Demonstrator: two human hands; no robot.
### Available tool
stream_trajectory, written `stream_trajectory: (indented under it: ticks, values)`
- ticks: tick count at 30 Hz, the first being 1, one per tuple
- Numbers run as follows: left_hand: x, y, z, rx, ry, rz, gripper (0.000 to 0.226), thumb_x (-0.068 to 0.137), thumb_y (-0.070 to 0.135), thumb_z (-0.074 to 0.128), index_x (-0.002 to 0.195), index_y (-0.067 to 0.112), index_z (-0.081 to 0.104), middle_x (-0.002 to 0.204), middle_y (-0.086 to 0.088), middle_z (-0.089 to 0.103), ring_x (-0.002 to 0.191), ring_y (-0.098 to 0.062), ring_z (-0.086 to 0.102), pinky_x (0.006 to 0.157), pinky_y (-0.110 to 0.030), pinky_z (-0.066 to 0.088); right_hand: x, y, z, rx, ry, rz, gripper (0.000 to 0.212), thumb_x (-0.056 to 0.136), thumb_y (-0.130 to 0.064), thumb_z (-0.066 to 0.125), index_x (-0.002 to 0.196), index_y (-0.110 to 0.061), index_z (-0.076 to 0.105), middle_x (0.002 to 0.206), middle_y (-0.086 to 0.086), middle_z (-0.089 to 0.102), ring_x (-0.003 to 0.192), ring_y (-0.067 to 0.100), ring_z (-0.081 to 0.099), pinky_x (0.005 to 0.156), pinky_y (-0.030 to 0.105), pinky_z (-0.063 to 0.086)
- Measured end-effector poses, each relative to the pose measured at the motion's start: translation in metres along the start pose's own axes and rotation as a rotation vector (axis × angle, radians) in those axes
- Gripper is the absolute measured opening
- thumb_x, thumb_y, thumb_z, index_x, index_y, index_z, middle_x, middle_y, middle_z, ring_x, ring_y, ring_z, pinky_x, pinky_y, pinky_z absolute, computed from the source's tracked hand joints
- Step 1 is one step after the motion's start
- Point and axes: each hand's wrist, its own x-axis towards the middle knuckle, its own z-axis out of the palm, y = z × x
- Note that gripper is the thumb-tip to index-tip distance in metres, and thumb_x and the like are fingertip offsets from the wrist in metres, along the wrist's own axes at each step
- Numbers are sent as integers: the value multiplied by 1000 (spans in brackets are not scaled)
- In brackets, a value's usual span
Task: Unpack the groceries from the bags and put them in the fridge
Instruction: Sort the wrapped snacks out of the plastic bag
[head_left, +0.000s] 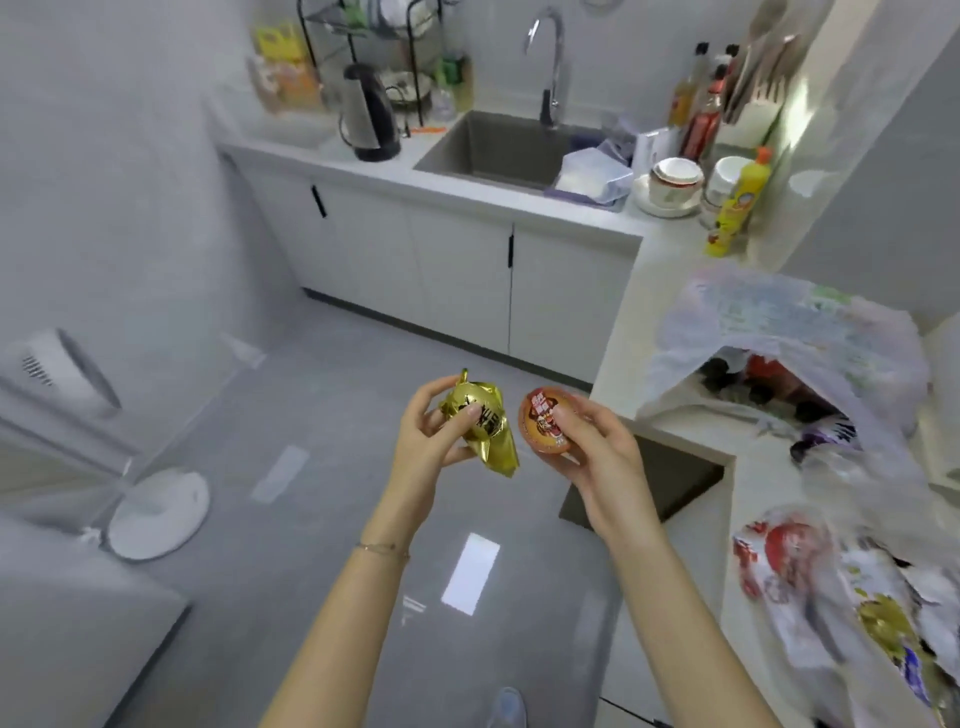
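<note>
My left hand (431, 431) grips a crumpled gold foil packet (485, 423) over the grey floor. Just to its right, my right hand (592, 452) holds a small round red-lidded cup (543, 422), its printed lid facing me. The two items nearly touch. On the white counter (644, 322) at the right lies an open plastic grocery bag (789, 332) with dark and red items inside. A second bag (841, 592) with red print and several packets lies nearer, at the lower right. The fridge is not in view.
A sink (498, 145) with a tall tap is set in the far counter, a black kettle (369, 114) to its left. Stacked bowls (675, 182) and a yellow bottle (737, 202) stand at the corner. A white fan base (156, 512) sits on the floor at left.
</note>
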Motion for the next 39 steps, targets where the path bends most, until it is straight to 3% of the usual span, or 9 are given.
stream_trajectory:
  ticks: [8,13,17,28,34,39]
  values:
    - [-84,15,-144,-70,277,76,36,86,16,67,120,23,57,99,-3,72,89,-17,70,70,-30,57,-63,56,127,-79,-259,37,18,88,-11,65,106,-11,63,96,3,70,86,14,70,67,25,58]
    - [-146,31,-237,-75,376,136,41,85,19,68,124,22,56,108,-7,70,94,-19,70,72,-30,57,-114,102,206,-149,-364,50,29,87,-15,68,114,-5,63,111,18,66,93,19,68,72,29,58]
    - [-195,48,-308,-83,429,191,37,87,18,66,122,24,57,101,-1,71,89,-15,70,71,-26,56,-164,134,267,-229,-442,-30,26,86,-15,70,110,-7,65,111,18,65,94,18,68,70,28,58]
    - [-285,112,-468,28,384,308,43,81,24,69,121,23,55,84,3,73,82,-11,70,67,-21,54,-273,179,398,-276,-550,-125,23,85,-15,69,108,-12,68,107,13,68,94,16,68,68,27,57]
    - [-284,164,-510,25,350,415,44,78,24,69,119,23,55,84,2,73,81,-14,69,68,-25,55,-292,153,456,-302,-616,-249,25,86,-17,69,111,-14,67,102,5,70,91,13,68,64,22,55]
    - [-264,219,-526,32,329,552,45,79,20,73,120,22,55,88,-3,72,84,-18,69,72,-30,56,-286,113,508,-267,-693,-409,18,88,-17,67,105,-12,68,84,-7,73,75,4,69,61,21,55]
